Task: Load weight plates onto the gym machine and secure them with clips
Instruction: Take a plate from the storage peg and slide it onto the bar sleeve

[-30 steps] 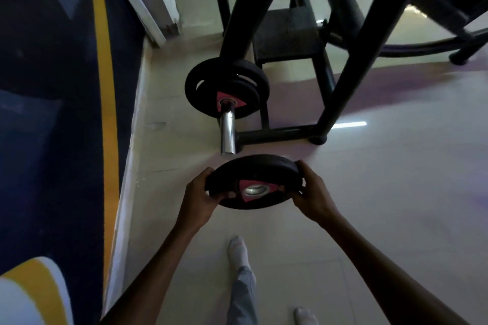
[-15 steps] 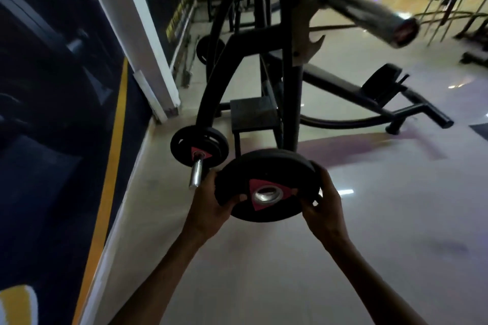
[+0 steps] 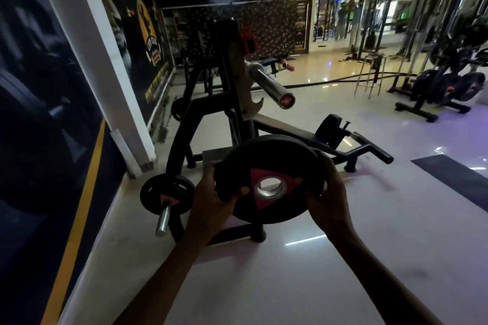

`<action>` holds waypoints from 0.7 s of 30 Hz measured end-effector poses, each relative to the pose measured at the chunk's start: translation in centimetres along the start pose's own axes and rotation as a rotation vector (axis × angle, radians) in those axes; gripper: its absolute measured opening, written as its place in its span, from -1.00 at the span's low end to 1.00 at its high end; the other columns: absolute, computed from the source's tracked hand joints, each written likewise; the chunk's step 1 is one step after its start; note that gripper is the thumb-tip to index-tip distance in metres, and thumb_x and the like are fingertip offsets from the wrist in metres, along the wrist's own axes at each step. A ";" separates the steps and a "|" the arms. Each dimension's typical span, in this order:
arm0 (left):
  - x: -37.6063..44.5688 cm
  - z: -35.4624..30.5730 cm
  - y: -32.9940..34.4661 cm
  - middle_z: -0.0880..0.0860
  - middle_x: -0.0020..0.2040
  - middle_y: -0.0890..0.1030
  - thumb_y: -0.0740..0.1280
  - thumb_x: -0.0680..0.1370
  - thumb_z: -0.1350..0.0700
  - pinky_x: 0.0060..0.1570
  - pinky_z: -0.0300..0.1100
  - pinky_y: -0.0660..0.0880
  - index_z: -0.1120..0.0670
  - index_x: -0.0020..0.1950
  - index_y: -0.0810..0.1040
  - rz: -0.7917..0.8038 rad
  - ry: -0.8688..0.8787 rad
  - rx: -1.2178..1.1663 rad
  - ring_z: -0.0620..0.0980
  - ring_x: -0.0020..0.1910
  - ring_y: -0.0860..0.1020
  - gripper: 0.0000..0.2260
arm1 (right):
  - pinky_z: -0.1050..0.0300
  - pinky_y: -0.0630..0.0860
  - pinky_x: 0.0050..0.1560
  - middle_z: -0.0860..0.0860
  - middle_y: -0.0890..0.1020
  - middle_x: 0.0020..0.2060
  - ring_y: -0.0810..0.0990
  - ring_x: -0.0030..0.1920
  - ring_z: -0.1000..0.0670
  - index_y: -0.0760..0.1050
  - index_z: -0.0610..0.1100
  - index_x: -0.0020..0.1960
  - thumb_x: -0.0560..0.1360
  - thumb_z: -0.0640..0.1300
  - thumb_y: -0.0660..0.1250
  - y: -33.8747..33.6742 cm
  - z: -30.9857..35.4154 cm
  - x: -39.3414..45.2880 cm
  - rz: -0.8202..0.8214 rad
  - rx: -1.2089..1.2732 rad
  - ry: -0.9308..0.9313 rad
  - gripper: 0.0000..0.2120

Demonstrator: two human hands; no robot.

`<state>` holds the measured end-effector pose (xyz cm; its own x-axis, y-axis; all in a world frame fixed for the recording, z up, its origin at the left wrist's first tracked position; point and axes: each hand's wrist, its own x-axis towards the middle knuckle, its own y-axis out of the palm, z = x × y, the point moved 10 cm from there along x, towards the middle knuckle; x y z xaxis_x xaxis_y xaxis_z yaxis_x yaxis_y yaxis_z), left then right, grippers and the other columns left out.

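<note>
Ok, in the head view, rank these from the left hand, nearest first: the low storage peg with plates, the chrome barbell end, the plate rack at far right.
1. Low chrome storage peg with black plates, just left of the left hand.
2. Chrome barbell end, above and ahead.
3. Black plate rack, far right across the floor.

left hand (image 3: 211, 199) and right hand (image 3: 328, 199) raised, each grip closed

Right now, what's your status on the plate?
Left hand and right hand both gripping the plate, held in the air. Bar end above it bare, no clip visible. Nothing between plate and bar.
</note>
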<state>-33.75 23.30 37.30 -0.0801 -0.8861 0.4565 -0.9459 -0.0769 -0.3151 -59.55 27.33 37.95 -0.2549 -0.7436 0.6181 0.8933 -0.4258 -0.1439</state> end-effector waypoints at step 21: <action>19.1 -5.0 6.6 -0.01 0.25 0.65 0.59 0.30 -0.17 0.25 0.05 0.60 0.00 0.39 0.51 -0.275 0.046 0.098 -0.07 0.27 0.61 -0.30 | 0.08 0.60 0.19 0.10 0.58 0.21 0.53 0.26 0.23 0.39 -0.10 0.45 0.39 -0.51 0.29 -1.6 -6.2 23.5 0.090 0.151 -0.090 -0.32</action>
<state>-43.12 8.16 48.12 0.1589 -0.8043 0.5726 -0.8996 -0.3569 -0.2518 -69.25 7.27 47.92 -0.1436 -0.7235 0.6753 0.9580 -0.2727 -0.0884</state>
